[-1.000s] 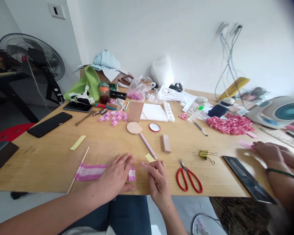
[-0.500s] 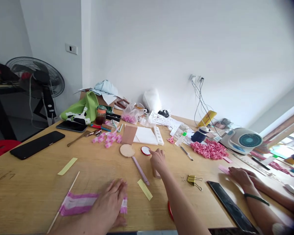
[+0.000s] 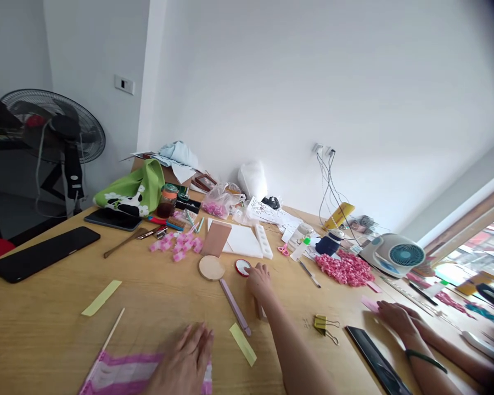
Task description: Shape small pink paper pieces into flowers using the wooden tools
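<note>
My left hand (image 3: 185, 359) lies flat, fingers extended, on a pink and white strip of cloth (image 3: 125, 374) whose left end is fixed along a thin wooden stick (image 3: 114, 332). My right hand (image 3: 259, 281) reaches forward, and its index fingertip touches a small round red-rimmed dish with white contents (image 3: 242, 267). Below the palm stands a brown block (image 3: 260, 310), partly hidden by the hand. Left of the dish are a round wooden disc (image 3: 211, 267) and a mauve stick (image 3: 235, 307). A yellow strip (image 3: 242, 344) lies between my hands.
Another person's hands (image 3: 399, 318) rest at the right beside a dark phone (image 3: 376, 359). A gold binder clip (image 3: 326, 327) lies nearer. Further back are pink trim (image 3: 346, 267), a white heater-like device (image 3: 393, 254), a green bag (image 3: 134, 192) and a jar (image 3: 167, 201).
The view has tilted, so the cloth and my left hand sit lower in the picture. My right hand stays by the red-rimmed dish, its fingertip still touching it.
</note>
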`<state>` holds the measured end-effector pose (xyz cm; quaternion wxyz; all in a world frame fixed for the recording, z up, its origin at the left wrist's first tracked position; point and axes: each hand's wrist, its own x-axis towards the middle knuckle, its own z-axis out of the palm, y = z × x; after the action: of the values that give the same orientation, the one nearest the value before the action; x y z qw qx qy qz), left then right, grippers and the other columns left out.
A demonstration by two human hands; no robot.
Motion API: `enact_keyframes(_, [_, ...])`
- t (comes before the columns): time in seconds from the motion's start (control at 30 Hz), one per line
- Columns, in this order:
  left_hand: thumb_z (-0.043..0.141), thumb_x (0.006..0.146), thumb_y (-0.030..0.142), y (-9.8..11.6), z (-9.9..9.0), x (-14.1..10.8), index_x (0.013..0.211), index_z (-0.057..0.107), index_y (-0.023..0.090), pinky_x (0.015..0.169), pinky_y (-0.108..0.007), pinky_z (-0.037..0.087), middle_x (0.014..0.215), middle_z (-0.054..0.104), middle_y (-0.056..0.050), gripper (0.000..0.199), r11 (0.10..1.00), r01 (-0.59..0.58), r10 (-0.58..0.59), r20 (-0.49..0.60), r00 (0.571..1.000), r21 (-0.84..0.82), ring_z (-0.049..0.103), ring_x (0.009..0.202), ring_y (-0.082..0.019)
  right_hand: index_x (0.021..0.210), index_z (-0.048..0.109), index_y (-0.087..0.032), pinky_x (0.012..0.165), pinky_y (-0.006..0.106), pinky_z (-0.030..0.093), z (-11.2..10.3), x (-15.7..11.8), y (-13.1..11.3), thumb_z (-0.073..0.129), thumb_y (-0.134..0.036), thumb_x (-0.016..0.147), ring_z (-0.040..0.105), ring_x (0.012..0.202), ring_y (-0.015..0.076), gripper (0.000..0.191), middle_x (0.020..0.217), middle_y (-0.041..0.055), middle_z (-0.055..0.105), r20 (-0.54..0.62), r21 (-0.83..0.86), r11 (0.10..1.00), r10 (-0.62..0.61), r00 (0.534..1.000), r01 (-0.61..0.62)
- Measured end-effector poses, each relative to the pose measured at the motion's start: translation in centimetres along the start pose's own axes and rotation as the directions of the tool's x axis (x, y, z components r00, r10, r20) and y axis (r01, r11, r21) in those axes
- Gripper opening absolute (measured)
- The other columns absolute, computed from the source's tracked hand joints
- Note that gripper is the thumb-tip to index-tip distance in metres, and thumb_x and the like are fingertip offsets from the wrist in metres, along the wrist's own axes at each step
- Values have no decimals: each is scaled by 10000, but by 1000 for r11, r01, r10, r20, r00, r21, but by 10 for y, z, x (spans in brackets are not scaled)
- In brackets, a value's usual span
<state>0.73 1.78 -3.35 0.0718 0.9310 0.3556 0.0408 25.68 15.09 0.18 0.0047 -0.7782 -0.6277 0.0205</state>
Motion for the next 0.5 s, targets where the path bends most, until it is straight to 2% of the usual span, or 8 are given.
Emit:
enact_keyframes(0.1, [530,815,106,-8,19,1,1374,488,72,1072,-352,405,1357,543,-188,561,993,-60,78,-180,981,103,505,1276,-259,1191,577,-192,914,449,496,0,8,3,575,-348,925,584,1077,220,308,1252,82,571,11,131,991,28,1000,-29])
enact_keyframes(0.2, [488,885,147,-12,29,2,1316,552,66,1013,-320,448,1270,616,-181,443,972,-84,145,-277,950,220,567,1208,-245,1193,575,-188,887,433,512,-5,20,9,576,-350,925,596,1050,213,313,1239,81,578,37,315,946,73,997,-81])
enact_keyframes(0.4, [472,898,130,-17,41,3,1281,584,126,943,-274,476,1187,682,-114,399,928,-90,242,-401,884,362,625,1119,-206,1194,571,-178,840,409,533,-9,36,21,581,-356,922,614,1001,203,325,1205,78,593,140,636,739,172,975,-222])
enact_keyframes(0.5, [475,873,76,-23,54,5,1294,567,164,956,-260,466,1174,691,-82,440,916,-52,252,-468,847,398,629,1107,-188,1200,564,-170,835,413,536,-3,41,22,585,-357,920,617,993,204,337,1191,77,596,131,743,626,212,968,-237])
